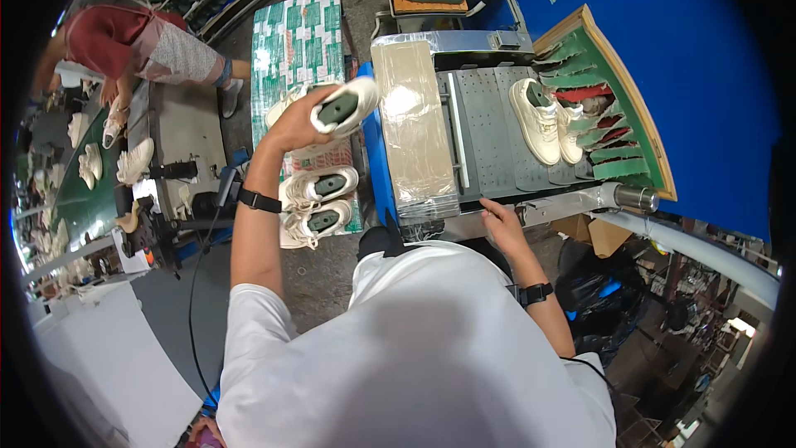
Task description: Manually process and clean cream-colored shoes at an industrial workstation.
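Shoe [347, 106], cream, green form inside, gripped in my left hand [292, 126] above two stacked shoes [319, 203], lifted clear; my right hand [502, 220] rests open-fingered on machine edge [531, 209] for balance.

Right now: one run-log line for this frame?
left hand: holds white shoe, raised | right hand: on machine front edge, grip empty | shoe pair: on perforated plate
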